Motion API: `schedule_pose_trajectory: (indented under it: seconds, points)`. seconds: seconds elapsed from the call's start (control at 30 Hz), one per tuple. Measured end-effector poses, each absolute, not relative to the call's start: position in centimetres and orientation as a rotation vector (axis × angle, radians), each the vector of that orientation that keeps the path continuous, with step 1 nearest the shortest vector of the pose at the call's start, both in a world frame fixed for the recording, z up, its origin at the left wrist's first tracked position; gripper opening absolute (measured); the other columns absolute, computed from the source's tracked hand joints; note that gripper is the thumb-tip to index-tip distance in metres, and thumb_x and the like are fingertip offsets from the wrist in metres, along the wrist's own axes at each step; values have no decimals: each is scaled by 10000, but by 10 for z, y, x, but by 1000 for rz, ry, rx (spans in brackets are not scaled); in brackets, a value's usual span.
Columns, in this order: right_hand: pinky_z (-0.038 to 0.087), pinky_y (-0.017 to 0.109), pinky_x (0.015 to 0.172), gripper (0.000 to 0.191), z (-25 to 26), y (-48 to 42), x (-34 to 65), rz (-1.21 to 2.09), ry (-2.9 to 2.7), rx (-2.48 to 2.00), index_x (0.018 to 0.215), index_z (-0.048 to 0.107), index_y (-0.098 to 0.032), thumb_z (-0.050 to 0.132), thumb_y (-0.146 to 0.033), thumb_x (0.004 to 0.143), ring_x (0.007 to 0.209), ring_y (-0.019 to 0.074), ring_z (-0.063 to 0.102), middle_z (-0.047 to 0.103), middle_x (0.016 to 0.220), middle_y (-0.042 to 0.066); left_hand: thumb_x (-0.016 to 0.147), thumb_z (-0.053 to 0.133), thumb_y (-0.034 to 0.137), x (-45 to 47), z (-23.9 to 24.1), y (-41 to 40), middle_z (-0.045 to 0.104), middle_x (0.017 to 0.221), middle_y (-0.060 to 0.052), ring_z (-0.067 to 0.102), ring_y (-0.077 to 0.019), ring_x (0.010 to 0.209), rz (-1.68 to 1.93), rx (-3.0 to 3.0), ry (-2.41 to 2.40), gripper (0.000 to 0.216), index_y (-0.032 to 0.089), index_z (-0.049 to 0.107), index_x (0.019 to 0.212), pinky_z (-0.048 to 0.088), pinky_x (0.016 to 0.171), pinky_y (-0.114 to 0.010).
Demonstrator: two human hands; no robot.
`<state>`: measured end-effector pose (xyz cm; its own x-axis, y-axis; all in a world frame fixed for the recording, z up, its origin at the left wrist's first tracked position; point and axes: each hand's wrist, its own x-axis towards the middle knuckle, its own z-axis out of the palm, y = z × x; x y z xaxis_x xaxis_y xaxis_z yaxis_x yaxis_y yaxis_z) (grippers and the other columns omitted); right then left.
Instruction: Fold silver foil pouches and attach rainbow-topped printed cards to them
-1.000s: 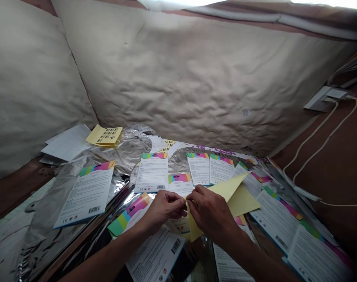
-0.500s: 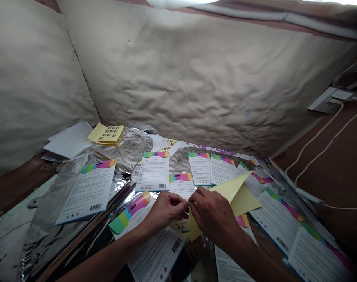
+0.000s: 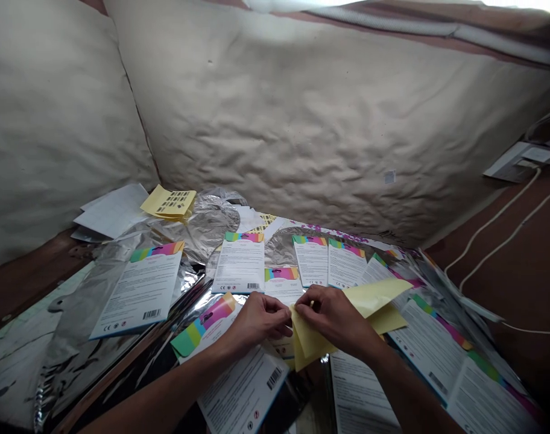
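Observation:
My right hand [image 3: 331,314] pinches a folded yellow paper sheet [image 3: 379,296] by its near left edge. The sheet's free end sticks out to the right, over the white cards. My left hand [image 3: 259,318] is closed right beside that edge, thumb and fingertips together; what lies between them is too small to make out. Below my left hand lie a white printed card [image 3: 250,389] with a barcode and another card with a rainbow-striped top [image 3: 207,325]. A further white card [image 3: 359,392] lies under my right forearm.
Several similar cards lie around, such as one at left [image 3: 142,289] and one at back centre [image 3: 239,265]. Yellow sheets with small printed labels [image 3: 170,202] and white papers [image 3: 114,211] sit at the back left. Crinkled clear plastic [image 3: 211,223] covers the surface. White cables [image 3: 487,223] hang at right.
The free end of the yellow sheet has dropped and swung right. My hands stay close together, the right fingers slightly shifted along the sheet. The whole view has shifted a little.

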<state>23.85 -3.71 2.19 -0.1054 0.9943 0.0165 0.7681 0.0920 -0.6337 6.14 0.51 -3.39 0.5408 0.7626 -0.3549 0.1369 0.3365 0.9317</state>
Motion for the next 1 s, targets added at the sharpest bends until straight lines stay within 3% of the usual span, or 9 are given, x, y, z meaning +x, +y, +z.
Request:
schedule_pose_trajectory:
  seconds: [0.2, 0.4, 0.53, 1.0]
  points:
    - [407, 246, 532, 178, 17, -29, 254, 905, -1737, -1714, 782, 721, -202, 590, -303, 848, 580, 147, 582, 673, 670, -9, 718, 678, 284, 62, -38, 7, 723, 659, -54, 730, -195, 664, 479, 1161, 964, 155, 133, 675, 683, 471, 532, -199]
    - [453, 261, 639, 173, 10, -2, 249, 309, -1890, -1639, 813, 696, -189, 553, -228, 900, 657, 144, 617, 673, 814, 23, 662, 629, 201, 61, -46, 8, 731, 654, -66, 706, -179, 581, 397, 1141, 900, 74, 136, 633, 629, 463, 470, -191]
    - [440, 239, 614, 141, -11, 27, 246, 33, -2200, -1555, 871, 688, -184, 556, -168, 917, 673, 135, 626, 648, 836, 20, 652, 610, 212, 62, -53, 9, 736, 675, -77, 696, -178, 550, 364, 1131, 879, 75, 139, 610, 635, 451, 426, -186]
    - [357, 238, 596, 157, -51, 40, 244, -137, -2460, -1494, 883, 673, -178, 527, -152, 935, 703, 151, 588, 620, 847, 43, 646, 546, 208, 65, -65, 8, 724, 672, -68, 696, -197, 551, 368, 1107, 876, 55, 180, 557, 692, 459, 403, -202]
